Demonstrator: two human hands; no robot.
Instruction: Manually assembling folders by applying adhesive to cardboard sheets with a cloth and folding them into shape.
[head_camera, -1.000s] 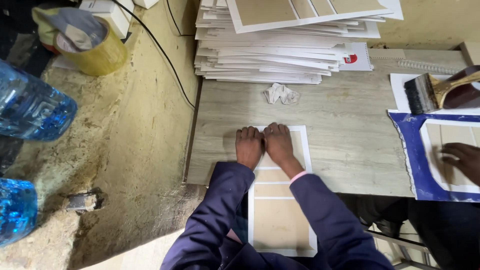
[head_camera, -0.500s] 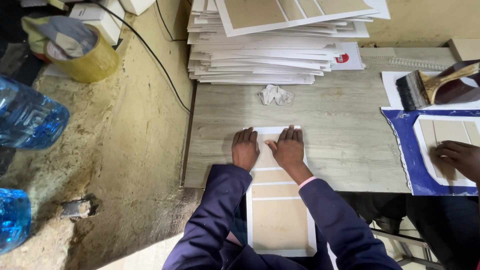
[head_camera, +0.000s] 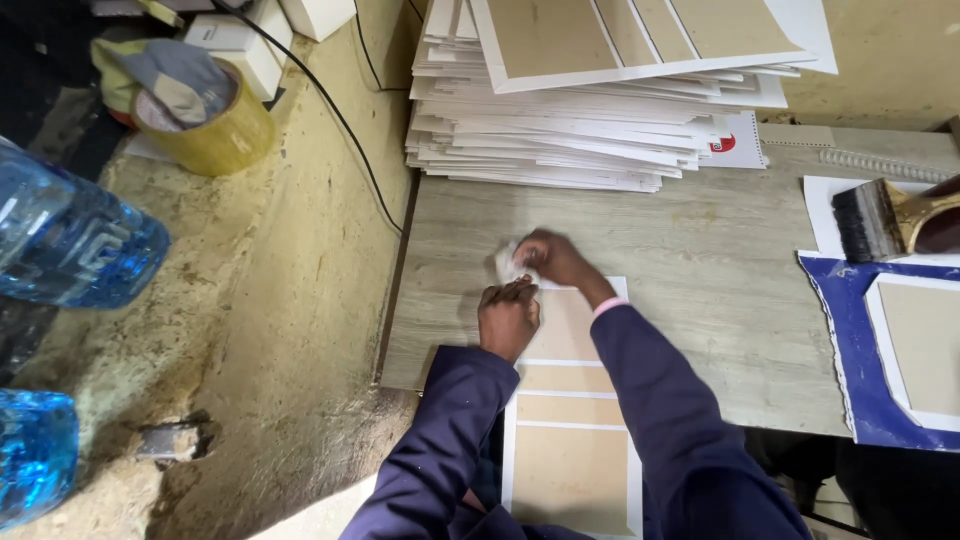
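A white sheet with tan cardboard panels (head_camera: 566, 400) lies on the grey wood-grain table (head_camera: 700, 250), its near end hanging over the table's front edge. My left hand (head_camera: 508, 320) rests at the sheet's far left corner, fingers curled onto its edge. Just beyond it, my right hand (head_camera: 556, 262) grips a small crumpled white wad (head_camera: 506, 264) that sits at the sheet's far edge. Both of my sleeves are dark blue.
A tall stack of similar white sheets (head_camera: 600, 110) fills the table's back. On the right lie a wide brush (head_camera: 880, 218) and a blue sheet (head_camera: 838, 340) holding a card panel. Left of the table are a tape roll (head_camera: 205, 135), a black cable (head_camera: 345, 115) and blue bottles (head_camera: 70, 240).
My right hand has left the sheet, reached forward and closed on the crumpled wad. My left hand has gone from flat on the sheet to curled at its corner.
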